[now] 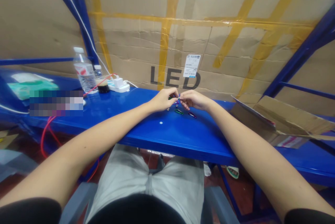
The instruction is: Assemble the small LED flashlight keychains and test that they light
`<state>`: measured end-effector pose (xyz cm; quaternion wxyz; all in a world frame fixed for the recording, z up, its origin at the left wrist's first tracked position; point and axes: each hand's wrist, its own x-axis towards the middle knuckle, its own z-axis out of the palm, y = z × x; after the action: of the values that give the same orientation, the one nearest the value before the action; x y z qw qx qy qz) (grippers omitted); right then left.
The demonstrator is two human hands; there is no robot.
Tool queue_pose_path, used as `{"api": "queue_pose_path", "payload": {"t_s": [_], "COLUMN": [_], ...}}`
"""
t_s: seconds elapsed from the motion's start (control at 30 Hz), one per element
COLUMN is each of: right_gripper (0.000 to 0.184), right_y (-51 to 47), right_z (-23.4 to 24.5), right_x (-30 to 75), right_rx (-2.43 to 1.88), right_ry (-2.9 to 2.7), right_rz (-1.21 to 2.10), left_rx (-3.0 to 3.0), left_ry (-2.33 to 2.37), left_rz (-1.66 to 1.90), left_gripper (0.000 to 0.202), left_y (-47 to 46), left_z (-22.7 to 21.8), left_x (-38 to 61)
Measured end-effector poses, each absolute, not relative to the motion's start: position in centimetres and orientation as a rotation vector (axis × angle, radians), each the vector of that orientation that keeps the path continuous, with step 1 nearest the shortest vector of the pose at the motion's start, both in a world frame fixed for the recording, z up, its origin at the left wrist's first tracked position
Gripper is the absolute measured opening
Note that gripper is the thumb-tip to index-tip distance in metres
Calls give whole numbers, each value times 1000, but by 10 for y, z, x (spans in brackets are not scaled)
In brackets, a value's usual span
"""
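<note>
My left hand [165, 99] is closed, thumb and fingers pinched around a small shiny green carabiner that is mostly hidden. Fingertip to fingertip with it, my right hand [193, 99] is also pinched; what lies between its fingers is too small to make out. Just below the hands, a green carabiner [179, 111] lies flat on the blue table [162, 134]. To its right rests a dark red or purple carabiner [192, 115]. Purple and small metal bits show under my left fingers, partly covered.
An open cardboard box [290, 142] stands at the right. On the left are a water bottle [84, 72], a cup of dark liquid [103, 86], a white power strip [119, 86], a red cable [47, 129] and a green packet [32, 87]. A large LED carton [131, 49] walls the back.
</note>
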<state>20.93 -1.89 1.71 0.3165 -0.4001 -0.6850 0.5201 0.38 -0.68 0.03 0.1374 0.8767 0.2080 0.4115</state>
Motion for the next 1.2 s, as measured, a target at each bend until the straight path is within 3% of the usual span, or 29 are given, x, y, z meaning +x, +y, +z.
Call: {"api": "queue_pose_path", "payload": {"t_s": [0.2, 0.47, 0.77, 1.0, 1.2], "right_gripper": [18, 24, 31, 30, 25], "right_y": [-19, -26, -31, -32, -26], "right_z": [20, 24, 26, 27, 22], "right_x": [210, 204, 199, 197, 200], "right_rx": [-1048, -1098, -1144, -1112, -1014], "right_ry": [-1888, -2182, -2385, -2389, -2241], "right_rz": [1253, 792, 468, 467, 806], "left_rx": [2448, 2507, 2351, 2488, 2729], "left_ry": [552, 884, 811, 691, 606], "left_rz": [1128, 764, 638, 767, 944], "left_gripper": [13, 32, 13, 13, 11], "left_y": [1, 11, -3, 5, -9], "left_z": [4, 13, 16, 10, 7], "left_x": [0, -7, -9, -7, -6]}}
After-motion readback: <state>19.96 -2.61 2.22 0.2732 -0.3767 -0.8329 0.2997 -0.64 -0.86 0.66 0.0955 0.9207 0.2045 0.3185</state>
